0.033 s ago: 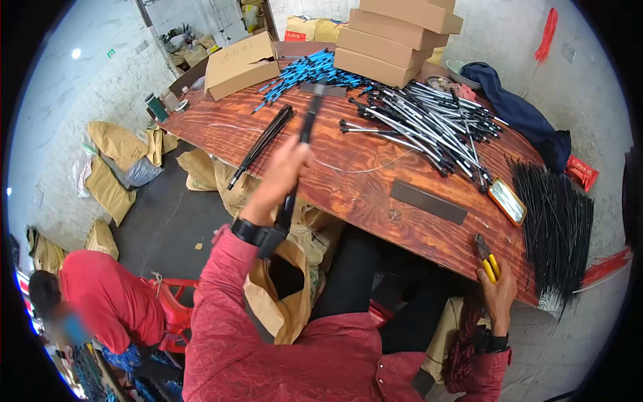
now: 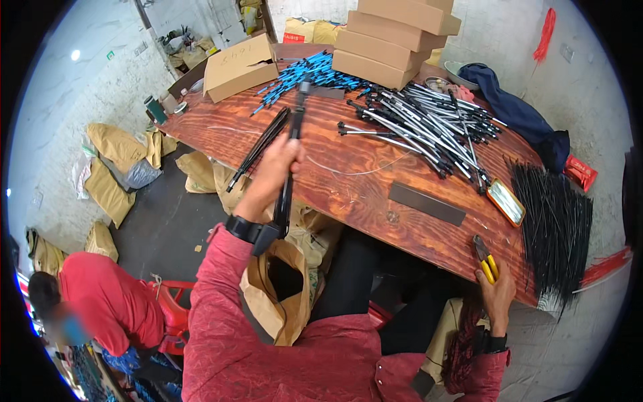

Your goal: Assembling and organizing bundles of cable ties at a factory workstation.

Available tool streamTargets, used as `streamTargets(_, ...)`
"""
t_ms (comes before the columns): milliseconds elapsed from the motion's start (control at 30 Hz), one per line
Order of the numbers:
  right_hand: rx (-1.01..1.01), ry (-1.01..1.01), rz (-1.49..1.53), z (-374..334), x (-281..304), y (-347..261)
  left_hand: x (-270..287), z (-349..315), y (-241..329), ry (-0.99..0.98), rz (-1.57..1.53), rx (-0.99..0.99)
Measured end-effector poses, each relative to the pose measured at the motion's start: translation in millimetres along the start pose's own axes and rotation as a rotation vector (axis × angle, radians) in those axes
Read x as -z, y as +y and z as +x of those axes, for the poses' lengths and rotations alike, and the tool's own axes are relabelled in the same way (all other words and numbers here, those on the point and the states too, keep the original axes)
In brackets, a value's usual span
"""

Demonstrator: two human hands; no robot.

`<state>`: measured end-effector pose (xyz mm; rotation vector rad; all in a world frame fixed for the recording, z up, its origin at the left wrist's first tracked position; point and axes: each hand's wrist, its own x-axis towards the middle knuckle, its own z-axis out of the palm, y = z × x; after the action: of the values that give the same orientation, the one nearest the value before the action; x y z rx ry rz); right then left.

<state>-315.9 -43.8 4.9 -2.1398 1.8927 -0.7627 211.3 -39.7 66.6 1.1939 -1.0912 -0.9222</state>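
Left hand (image 2: 276,167): fingers clenched round a group of slender black rods (image 2: 297,124), raised over the front edge of the desk (image 2: 355,184). The upper end of the rods points away from the body; the lower end reaches down past the wrist. Whether that upper end touches the desk cannot be determined.

Right hand (image 2: 497,291): fingers wrapped round the yellow handles of a pair of pliers (image 2: 485,258), the metal head pointing up the desk at its front right edge.

Just beside the held rods, on the left, lies a dark rod bundle (image 2: 262,144). Beyond the pliers lie a flat dark strip (image 2: 426,203) and an orange-rimmed rectangular item (image 2: 507,201); a sheaf of thin black strands (image 2: 552,228) covers the right end.

Farther back: a pile of silver-and-black rods (image 2: 422,127), a heap of blue rods (image 2: 311,67), stacked cardboard boxes (image 2: 375,59) and a separate carton (image 2: 234,72). Below the left forearm stands an open brown sack (image 2: 268,315). A co-worker in a red top (image 2: 117,298) sits at lower left.
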Motion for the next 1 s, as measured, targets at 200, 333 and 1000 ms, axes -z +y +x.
streamTargets(200, 0.028, 0.032, -0.006, -2, -4, 6, 28, 25, 38, 0.097, -0.327, -0.295)
streamTargets(333, 0.032, 0.019, -0.030, -2, -6, 12, 66, 53, 68, 0.184, -0.342, -0.653)
streamTargets(1000, -0.058, 0.000, -0.003, -8, -5, -11, 222, 55, -110, 0.356, 0.862, -0.308)
